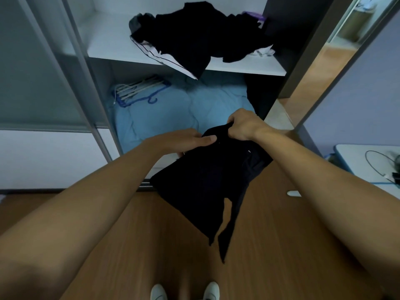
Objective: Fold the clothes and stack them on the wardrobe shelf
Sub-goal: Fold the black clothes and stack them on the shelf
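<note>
A black garment (207, 180) hangs in the air in front of the wardrobe, its lower ends dangling toward the floor. My right hand (242, 126) grips its top edge in a fist. My left hand (188, 140) pinches the cloth just to the left, thumb lying on top. On the white wardrobe shelf (244, 66) above lies an unfolded heap of dark clothes (201, 35), with a white striped piece hanging over the shelf's front edge.
Below the shelf, a blue quilt (173, 113) fills the wardrobe bottom, with a bundle of hangers (138, 89) on it. A sliding wardrobe door (39, 79) stands at left. A light table (368, 161) with cables is at right. Wooden floor (270, 245) lies underfoot.
</note>
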